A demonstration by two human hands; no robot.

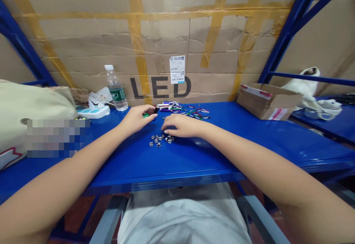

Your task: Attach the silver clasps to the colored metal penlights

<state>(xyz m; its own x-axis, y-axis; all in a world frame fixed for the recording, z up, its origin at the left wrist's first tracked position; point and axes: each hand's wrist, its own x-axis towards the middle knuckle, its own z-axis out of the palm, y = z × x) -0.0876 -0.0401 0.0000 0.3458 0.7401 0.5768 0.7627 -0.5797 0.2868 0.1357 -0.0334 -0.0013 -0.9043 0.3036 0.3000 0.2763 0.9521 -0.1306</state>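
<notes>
My left hand [138, 118] rests on the blue shelf [194, 155], its fingers closed around a small green and black item [151, 113] I cannot name for sure. My right hand [181, 125] lies palm down with fingers curled over a small pile of silver metal rings [159, 140], its fingertips touching the pile's far side. Just behind both hands lies a heap of coloured carabiner clips [185, 109].
A water bottle [116, 88] and a white power strip [93, 111] stand at the back left beside a beige bag [30, 107]. An open cardboard box [266, 101] sits at the right. A taped cardboard wall marked LED [161, 86] closes the back.
</notes>
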